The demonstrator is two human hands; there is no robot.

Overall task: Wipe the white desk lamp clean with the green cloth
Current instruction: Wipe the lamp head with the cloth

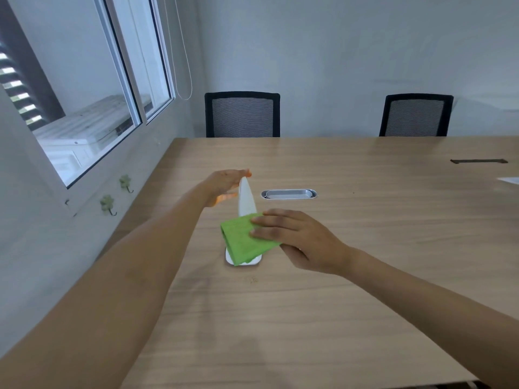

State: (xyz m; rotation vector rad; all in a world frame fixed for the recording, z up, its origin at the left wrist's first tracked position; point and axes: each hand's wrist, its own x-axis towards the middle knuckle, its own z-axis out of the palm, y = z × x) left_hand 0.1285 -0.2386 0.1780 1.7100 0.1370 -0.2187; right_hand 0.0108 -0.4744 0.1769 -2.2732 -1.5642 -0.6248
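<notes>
The white desk lamp (pixel 246 198) stands on the wooden table (pixel 365 248), its slim head pointing up and away from me. My left hand (pixel 224 186) grips the far tip of the lamp head from the left side. My right hand (pixel 295 237) presses the folded green cloth (pixel 241 238) against the lower part of the lamp, fingers flat on top of the cloth. The cloth hides most of the lamp's arm and part of its white base, whose front rim shows just below the cloth.
A silver cable grommet (pixel 288 194) is set in the table just right of the lamp. Two black mesh chairs (pixel 242 115) (pixel 415 115) stand at the far edge. A window and wall with small hooks (pixel 108 204) run along the left. White paper (pixel 509 180) lies at far right.
</notes>
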